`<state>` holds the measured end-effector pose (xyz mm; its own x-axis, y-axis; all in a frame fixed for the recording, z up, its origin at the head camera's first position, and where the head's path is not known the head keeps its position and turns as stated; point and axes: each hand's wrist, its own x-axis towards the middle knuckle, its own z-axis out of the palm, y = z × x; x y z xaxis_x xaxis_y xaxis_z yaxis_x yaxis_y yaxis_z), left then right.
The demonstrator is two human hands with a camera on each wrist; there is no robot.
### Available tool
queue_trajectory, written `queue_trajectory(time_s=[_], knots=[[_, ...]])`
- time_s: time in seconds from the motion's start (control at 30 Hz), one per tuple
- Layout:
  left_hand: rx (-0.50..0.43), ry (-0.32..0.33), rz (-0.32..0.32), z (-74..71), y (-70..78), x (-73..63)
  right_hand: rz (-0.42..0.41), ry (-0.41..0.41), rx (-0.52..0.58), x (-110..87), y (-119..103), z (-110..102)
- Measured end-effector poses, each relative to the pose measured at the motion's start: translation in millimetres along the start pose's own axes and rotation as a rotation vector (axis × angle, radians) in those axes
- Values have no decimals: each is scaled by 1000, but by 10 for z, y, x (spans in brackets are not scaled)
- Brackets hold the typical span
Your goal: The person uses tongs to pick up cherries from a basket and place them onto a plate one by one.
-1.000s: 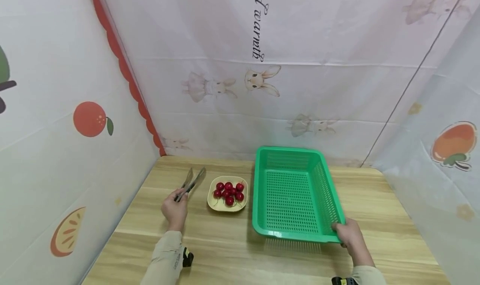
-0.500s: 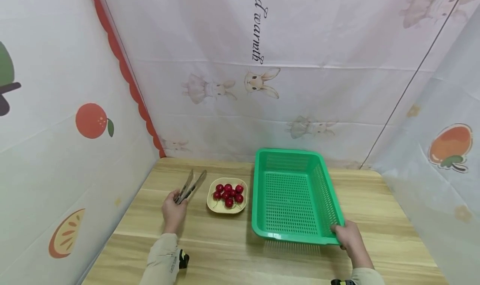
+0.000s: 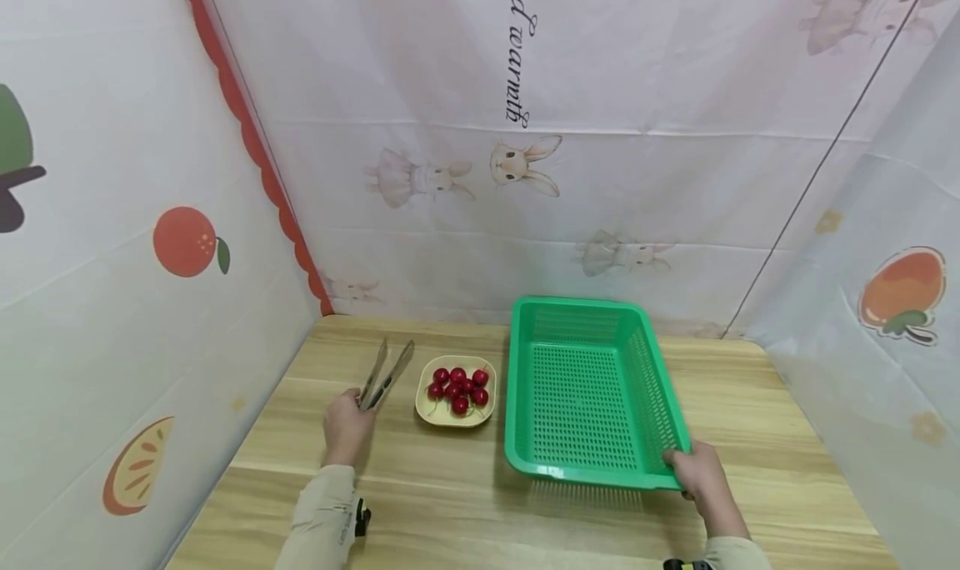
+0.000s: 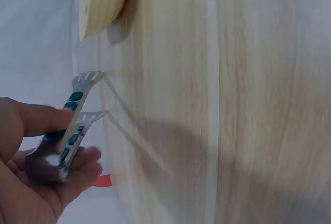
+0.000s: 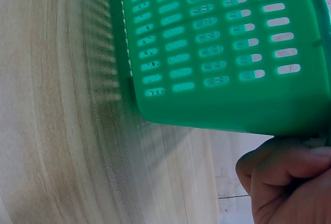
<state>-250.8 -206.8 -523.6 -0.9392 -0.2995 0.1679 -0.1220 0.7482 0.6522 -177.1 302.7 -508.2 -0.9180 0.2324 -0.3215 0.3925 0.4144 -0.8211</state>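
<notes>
My left hand (image 3: 347, 427) grips a pair of metal tongs (image 3: 387, 377) near their joined end. Their two arms stand spread apart, pointing away from me. In the left wrist view the slotted tips of the tongs (image 4: 89, 78) hover near the table, casting shadows, with thumb and fingers around the arms. Just right of the tongs, a small cream dish (image 3: 453, 421) holds several red cherries (image 3: 460, 405) with stems. My right hand (image 3: 701, 470) grips the near right corner of a green perforated plastic basket (image 3: 517, 387), thumb over the rim. Nothing lies inside the basket.
The pale wooden table (image 3: 442, 503) carries all of these things. Behind it hangs a printed cloth wall (image 3: 450, 278) close to the basket's far rim. More printed cloth stands along the left and right sides.
My left hand has shifted slightly toward me and its grip on the tongs has moved nearer their joined end; the tongs' arms spread wider. My right hand and the basket hold still.
</notes>
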Motion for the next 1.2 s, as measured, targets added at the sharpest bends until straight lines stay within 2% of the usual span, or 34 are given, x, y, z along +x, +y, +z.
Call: queue_trajectory(time_s=[0.2,0.5,0.57,0.8,1.2], knots=[[-5,-37,-63,-3,-57,20,-2,6,0,13,16,2],[-52,-40,-153,78,-118,23,-2,2,-3,16,25,-13],[-37,-39,-146,105,-127,30,-2,4,-4,15,25,-15],[67,-67,-63,162,-155,71,-12,18,0,16,30,-6],[45,-101,-91,229,-206,84,-16,10,0,14,24,2]])
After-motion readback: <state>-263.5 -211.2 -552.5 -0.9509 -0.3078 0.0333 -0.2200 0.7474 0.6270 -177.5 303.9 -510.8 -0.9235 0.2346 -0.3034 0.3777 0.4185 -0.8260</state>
